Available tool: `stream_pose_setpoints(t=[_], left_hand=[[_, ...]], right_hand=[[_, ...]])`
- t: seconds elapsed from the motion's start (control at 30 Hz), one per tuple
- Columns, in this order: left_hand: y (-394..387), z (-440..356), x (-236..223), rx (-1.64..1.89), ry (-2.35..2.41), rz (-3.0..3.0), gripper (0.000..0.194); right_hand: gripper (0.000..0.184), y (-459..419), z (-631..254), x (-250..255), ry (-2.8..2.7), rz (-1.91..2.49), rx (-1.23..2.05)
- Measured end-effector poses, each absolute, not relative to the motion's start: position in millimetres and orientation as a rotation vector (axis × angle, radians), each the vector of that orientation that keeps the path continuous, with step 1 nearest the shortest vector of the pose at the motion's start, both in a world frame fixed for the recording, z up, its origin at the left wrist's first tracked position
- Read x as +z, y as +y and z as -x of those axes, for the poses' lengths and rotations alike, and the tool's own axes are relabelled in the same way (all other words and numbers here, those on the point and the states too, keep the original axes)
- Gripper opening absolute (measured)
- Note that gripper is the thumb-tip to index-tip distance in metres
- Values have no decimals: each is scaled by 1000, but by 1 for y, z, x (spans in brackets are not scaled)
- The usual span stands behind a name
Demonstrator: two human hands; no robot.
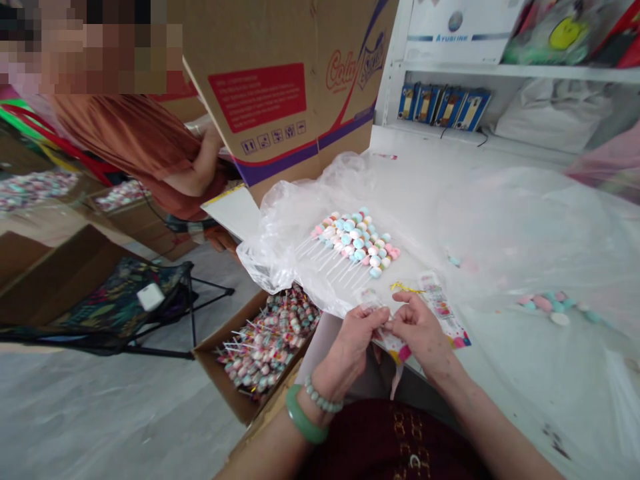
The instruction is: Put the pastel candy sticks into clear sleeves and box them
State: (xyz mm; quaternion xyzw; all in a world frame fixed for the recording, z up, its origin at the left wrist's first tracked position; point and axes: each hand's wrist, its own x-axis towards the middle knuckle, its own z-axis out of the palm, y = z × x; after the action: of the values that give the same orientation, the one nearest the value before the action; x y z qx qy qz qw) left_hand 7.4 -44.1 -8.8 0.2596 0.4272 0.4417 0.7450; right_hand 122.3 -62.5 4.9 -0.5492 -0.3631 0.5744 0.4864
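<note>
My left hand and my right hand meet at the table's near edge, pinching a small clear printed candy bag between them. A gold twist tie lies just beyond my right fingers, and a strip of printed bags lies to their right. Farther ahead, a heap of pastel marshmallow lollipops rests on crumpled clear plastic sheeting. A green bangle and a bead bracelet circle my left wrist.
Below the table's left edge stands an open carton of wrapped lollipops. A person in a rust-coloured top holds a large printed cardboard box at the far left. Loose pastel candies lie to the right, with white shelves behind.
</note>
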Motion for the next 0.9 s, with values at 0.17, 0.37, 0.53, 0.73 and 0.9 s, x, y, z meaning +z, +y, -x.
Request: stream_pose_setpoints(t=[0.17, 0.37, 0.53, 0.73, 0.9], left_hand=[[-41, 6, -7, 1040, 941, -475, 39], [-40, 22, -7, 891, 927, -546, 33], [-34, 38, -14, 1081, 1014, -485, 30], [-32, 52, -13, 1239, 1029, -409, 34], [-32, 60, -5, 1313, 1045, -406, 39]], right_hand=[[33, -53, -119, 0, -841, 1356, 1447], [14, -46, -115, -6, -1172, 1545, 1267], [20, -23, -105, -2, -1440, 1506, 1165], [11, 42, -72, -5, -630, 1630, 1363], [18, 70, -68, -6, -480, 1581, 1507]])
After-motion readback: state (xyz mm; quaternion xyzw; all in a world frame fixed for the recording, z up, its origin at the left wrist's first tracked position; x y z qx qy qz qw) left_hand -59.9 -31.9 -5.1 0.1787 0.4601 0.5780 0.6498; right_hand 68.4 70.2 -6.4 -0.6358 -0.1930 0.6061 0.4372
